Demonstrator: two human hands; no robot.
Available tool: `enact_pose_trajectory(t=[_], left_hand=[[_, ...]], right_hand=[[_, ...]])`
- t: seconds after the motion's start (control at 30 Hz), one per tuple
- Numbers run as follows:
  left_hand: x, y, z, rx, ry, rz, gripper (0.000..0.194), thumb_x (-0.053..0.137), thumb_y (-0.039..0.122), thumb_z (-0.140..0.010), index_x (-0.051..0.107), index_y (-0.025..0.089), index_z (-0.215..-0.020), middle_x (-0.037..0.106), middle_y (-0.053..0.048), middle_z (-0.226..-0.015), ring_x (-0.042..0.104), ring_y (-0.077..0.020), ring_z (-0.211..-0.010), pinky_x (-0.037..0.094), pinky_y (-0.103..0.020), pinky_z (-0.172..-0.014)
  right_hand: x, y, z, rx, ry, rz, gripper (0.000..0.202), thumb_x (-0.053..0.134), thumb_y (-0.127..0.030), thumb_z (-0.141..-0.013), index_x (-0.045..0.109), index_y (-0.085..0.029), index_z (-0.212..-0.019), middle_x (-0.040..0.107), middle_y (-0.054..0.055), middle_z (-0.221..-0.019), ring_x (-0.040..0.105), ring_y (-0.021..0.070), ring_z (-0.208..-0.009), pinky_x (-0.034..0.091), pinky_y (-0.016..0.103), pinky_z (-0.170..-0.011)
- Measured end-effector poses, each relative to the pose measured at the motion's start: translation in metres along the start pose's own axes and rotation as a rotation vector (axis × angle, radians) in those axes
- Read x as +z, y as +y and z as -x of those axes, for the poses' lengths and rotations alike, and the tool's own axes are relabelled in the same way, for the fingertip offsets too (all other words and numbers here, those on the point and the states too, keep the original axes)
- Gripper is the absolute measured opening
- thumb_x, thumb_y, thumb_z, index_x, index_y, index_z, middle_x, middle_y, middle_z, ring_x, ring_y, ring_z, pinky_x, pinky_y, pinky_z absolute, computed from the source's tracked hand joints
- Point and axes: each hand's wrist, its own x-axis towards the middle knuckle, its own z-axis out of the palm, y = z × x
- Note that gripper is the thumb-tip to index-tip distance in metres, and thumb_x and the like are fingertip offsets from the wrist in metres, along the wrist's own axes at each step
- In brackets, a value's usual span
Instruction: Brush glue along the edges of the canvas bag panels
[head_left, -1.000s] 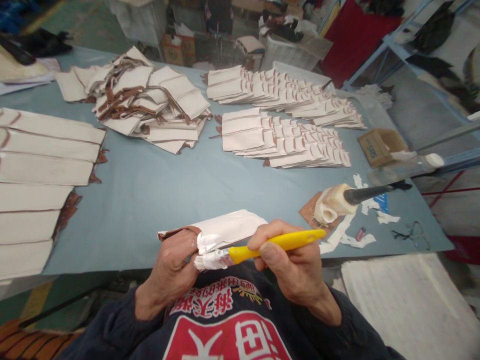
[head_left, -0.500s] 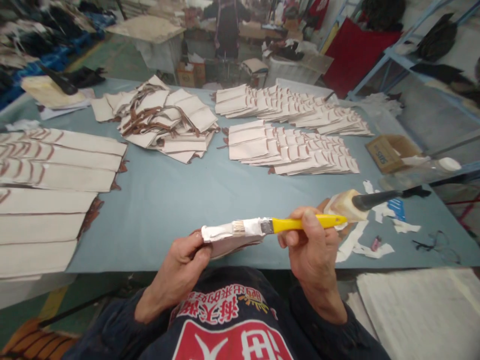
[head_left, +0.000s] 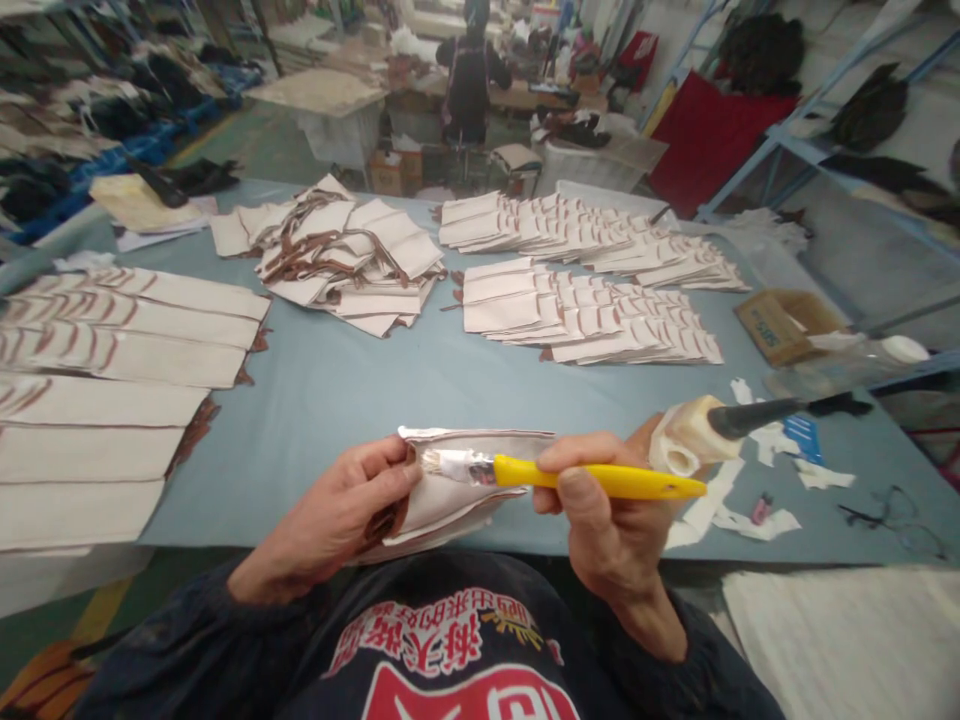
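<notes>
My left hand (head_left: 349, 505) pinches the left end of a cream fabric piece (head_left: 450, 510) with brown edging, held near the table's front edge. My right hand (head_left: 611, 520) grips a yellow-handled paintbrush (head_left: 600, 477). Its bristles, coated in something white, lie over the fabric close to my left fingertips; whether they touch it I cannot tell. Just beyond my right hand sits a cream-coloured container (head_left: 686, 437) with a dark handle sticking out of it.
Overlapping rows of cream pieces lie at the left (head_left: 127, 400) and back right (head_left: 592, 310). A loose heap (head_left: 352, 255) sits between them. White scraps (head_left: 757, 525), a small cardboard box (head_left: 787, 325) and a clear bottle (head_left: 847, 365) occupy the right side. A person (head_left: 469, 80) stands in the background.
The brush has shifted left and slightly down, toward my left fingers. The fabric piece has tilted, showing more of its broad inner face instead of a white-coated edge. The camera view has tipped up slightly.
</notes>
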Motion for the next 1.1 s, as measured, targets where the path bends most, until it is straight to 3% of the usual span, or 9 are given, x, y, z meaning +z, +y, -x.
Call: enact_pose_trajectory(t=[0.13, 0.23, 0.43, 0.53, 0.67, 0.77, 0.9, 1.0, 1.1], left_hand=[[-0.001, 0.001, 0.002, -0.007, -0.096, -0.004, 0.043, 0.08, 0.053, -0.08, 0.066, 0.014, -0.093, 0.046, 0.005, -0.061, 0.031, -0.0069, -0.051, 0.023, -0.02, -0.047], [-0.002, 0.0, 0.002, 0.047, -0.118, 0.003, 0.037, 0.081, 0.047, -0.078, 0.063, 0.014, -0.079, 0.048, 0.003, -0.066, 0.036, -0.0087, -0.058, 0.032, -0.021, -0.053], [-0.003, -0.004, 0.002, 0.043, -0.088, 0.11, 0.035, 0.081, 0.044, -0.078, 0.059, 0.016, -0.076, 0.045, 0.005, -0.064, 0.034, -0.0082, -0.056, 0.029, -0.021, -0.051], [-0.001, -0.002, 0.002, 0.012, -0.095, 0.134, 0.036, 0.081, 0.043, -0.078, 0.057, 0.017, -0.074, 0.044, 0.006, -0.061, 0.031, -0.0071, -0.052, 0.024, -0.02, -0.048], [0.002, 0.0, 0.0, -0.007, -0.119, 0.158, 0.031, 0.083, 0.04, -0.077, 0.062, 0.015, -0.076, 0.051, 0.003, -0.063, 0.038, -0.0078, -0.052, 0.028, -0.02, -0.048], [0.003, 0.0, -0.002, -0.012, -0.106, 0.188, 0.033, 0.085, 0.039, -0.075, 0.063, 0.015, -0.076, 0.052, 0.003, -0.063, 0.039, -0.0071, -0.051, 0.028, -0.02, -0.047], [0.002, 0.002, -0.003, 0.003, -0.097, 0.251, 0.036, 0.09, 0.039, -0.072, 0.063, 0.015, -0.074, 0.051, 0.004, -0.061, 0.039, -0.0057, -0.05, 0.029, -0.017, -0.045], [0.001, 0.005, -0.003, 0.014, -0.096, 0.277, 0.036, 0.091, 0.037, -0.071, 0.063, 0.015, -0.072, 0.054, 0.003, -0.062, 0.044, -0.0063, -0.051, 0.034, -0.016, -0.047], [0.002, 0.007, -0.005, 0.002, -0.09, 0.263, 0.031, 0.09, 0.036, -0.072, 0.069, 0.014, -0.078, 0.061, 0.001, -0.067, 0.051, -0.0083, -0.055, 0.039, -0.017, -0.05]], right_hand=[[0.011, 0.008, -0.011, -0.208, -0.135, 0.115, 0.01, 0.063, -0.028, -0.1, 0.072, -0.024, -0.1, 0.072, -0.001, -0.074, 0.066, 0.0135, -0.06, 0.055, 0.028, -0.054], [0.02, 0.011, -0.018, -0.346, -0.148, 0.131, 0.014, 0.059, -0.03, -0.103, 0.071, -0.025, -0.099, 0.073, 0.0, -0.075, 0.067, 0.0142, -0.062, 0.056, 0.029, -0.057], [0.005, 0.001, -0.008, -0.226, 0.018, 0.016, 0.013, 0.059, -0.033, -0.103, 0.07, -0.026, -0.1, 0.067, -0.003, -0.069, 0.06, 0.0131, -0.054, 0.05, 0.029, -0.051], [-0.003, -0.003, -0.009, -0.215, -0.024, 0.054, 0.013, 0.059, -0.031, -0.102, 0.069, -0.025, -0.097, 0.065, -0.003, -0.067, 0.059, 0.0126, -0.052, 0.049, 0.028, -0.05], [0.01, 0.004, -0.018, -0.32, -0.148, 0.165, 0.014, 0.058, -0.029, -0.102, 0.069, -0.025, -0.095, 0.069, -0.002, -0.07, 0.062, 0.0129, -0.055, 0.049, 0.027, -0.05], [0.02, 0.01, -0.019, -0.351, -0.041, 0.141, 0.016, 0.056, -0.031, -0.103, 0.069, -0.025, -0.096, 0.068, -0.002, -0.071, 0.062, 0.0131, -0.056, 0.05, 0.028, -0.052], [0.013, 0.012, -0.011, -0.285, 0.089, 0.079, 0.017, 0.057, -0.037, -0.103, 0.068, -0.026, -0.096, 0.063, -0.003, -0.065, 0.06, 0.0133, -0.052, 0.049, 0.028, -0.05], [0.006, 0.011, -0.006, -0.272, 0.117, 0.077, 0.019, 0.056, -0.038, -0.104, 0.067, -0.026, -0.094, 0.061, -0.004, -0.062, 0.059, 0.0135, -0.049, 0.048, 0.028, -0.048], [0.007, 0.012, -0.007, -0.332, 0.041, 0.109, 0.017, 0.056, -0.036, -0.104, 0.068, -0.025, -0.096, 0.065, -0.002, -0.065, 0.061, 0.0142, -0.052, 0.049, 0.029, -0.05]])
